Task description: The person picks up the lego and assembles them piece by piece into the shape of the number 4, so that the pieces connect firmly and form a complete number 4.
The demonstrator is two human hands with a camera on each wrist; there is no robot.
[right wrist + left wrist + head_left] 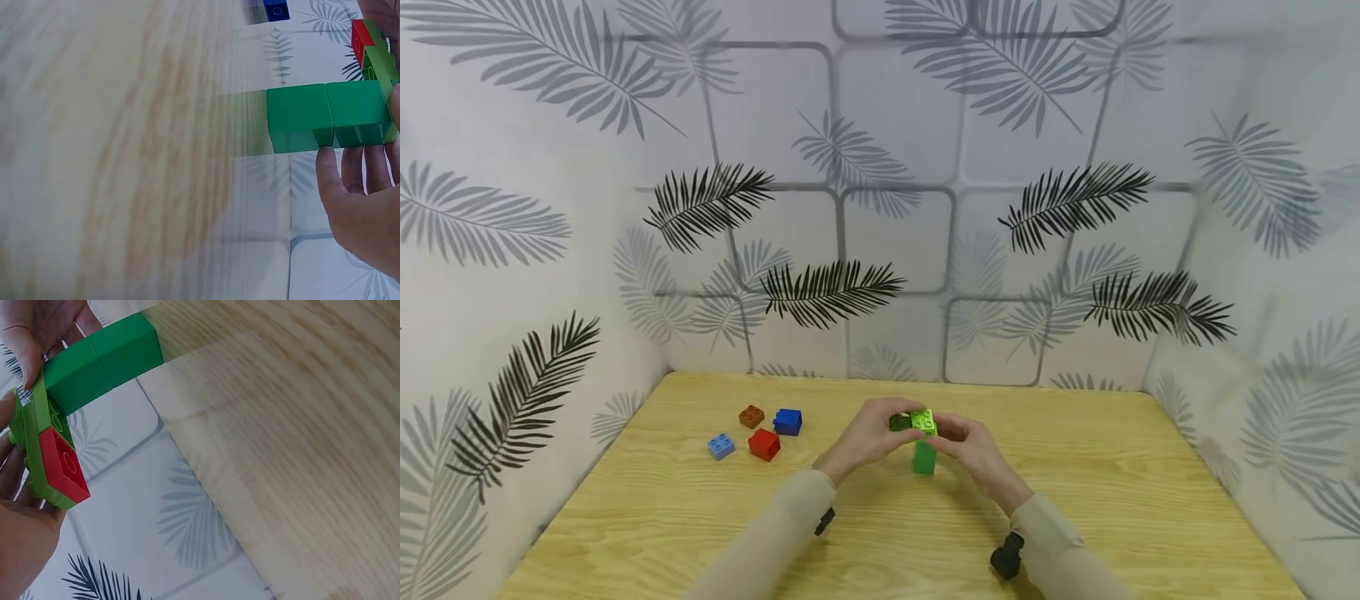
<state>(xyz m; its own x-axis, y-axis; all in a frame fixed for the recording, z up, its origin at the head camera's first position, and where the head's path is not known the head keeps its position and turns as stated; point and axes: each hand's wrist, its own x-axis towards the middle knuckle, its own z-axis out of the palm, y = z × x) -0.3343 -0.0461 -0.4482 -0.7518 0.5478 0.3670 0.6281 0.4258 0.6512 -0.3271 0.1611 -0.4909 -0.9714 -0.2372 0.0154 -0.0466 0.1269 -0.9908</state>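
A stack of two dark green toy bricks (925,458) stands on the table between both hands. Lime green bricks (923,421) top it and stick out to the left. Under that overhang hangs a red brick (64,465), seen in the left wrist view. My left hand (872,433) grips the overhanging lime part, its fingers bent around it. From the other side, my right hand (973,446) holds the stack near its top. Its fingertips (325,156) lie along the dark green side in the right wrist view.
To the left on the wooden table (1075,500) lie several loose bricks: a brown one (751,417), a dark blue one (787,422), a red one (764,445) and a light blue one (721,447). A leaf-patterned wall (895,333) stands behind the table's far edge.
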